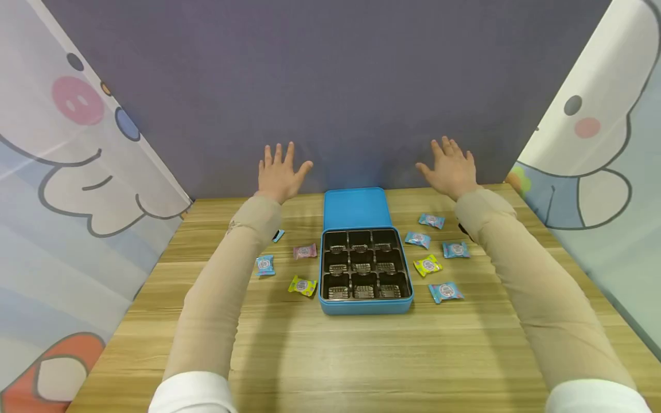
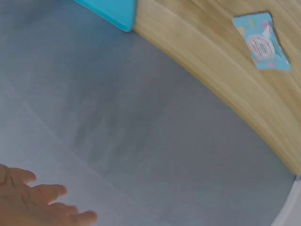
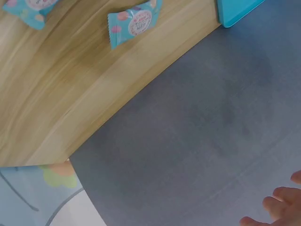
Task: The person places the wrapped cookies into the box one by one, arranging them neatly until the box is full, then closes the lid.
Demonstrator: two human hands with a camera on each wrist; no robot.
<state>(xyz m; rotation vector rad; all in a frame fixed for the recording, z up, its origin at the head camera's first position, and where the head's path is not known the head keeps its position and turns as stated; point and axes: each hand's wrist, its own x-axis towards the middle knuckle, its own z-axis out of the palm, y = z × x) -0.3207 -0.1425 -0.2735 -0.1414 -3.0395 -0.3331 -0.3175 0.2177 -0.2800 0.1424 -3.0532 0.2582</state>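
My left hand is held up over the far left of the table with fingers spread, holding nothing. Likewise my right hand is raised at the far right, fingers apart and nothing in it. Between and below them stands a blue tin box, its lid folded back. A black tray with several bare compartments fills the box. Left of it lie a pink wrapped candy, a yellow one and a blue one. On the right are a yellow candy and several blue candies.
The wooden table ends at a dark grey partition behind the box. Cartoon-printed curtains hang on the left and right. Another light-blue piece shows partly beside the left sleeve.
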